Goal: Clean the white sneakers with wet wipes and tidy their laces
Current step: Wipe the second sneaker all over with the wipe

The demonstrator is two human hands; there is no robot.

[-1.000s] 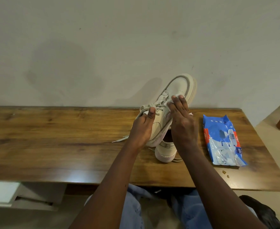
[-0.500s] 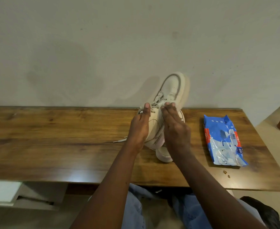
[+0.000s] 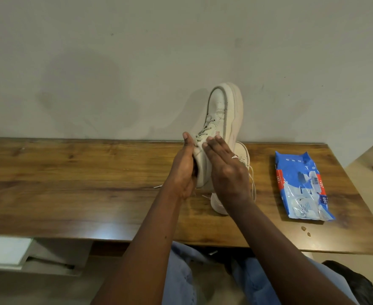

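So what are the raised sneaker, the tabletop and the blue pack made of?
Raised sneaker: looks like smooth matte off-white leather or a synthetic one, with stitched panels; thick rubbery-looking sole. Tabletop: brown wood or wood-look laminate, grain visible, slightly glossy. Blue pack: thin shiny plastic film, crinkled.

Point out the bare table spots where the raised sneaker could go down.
The widest bare stretch of the wooden table runs from its left edge to the left hand. A narrower strip lies between the second sneaker and the wet wipes pack. Crowded in the middle: the right hand, the held sneaker and loose laces.
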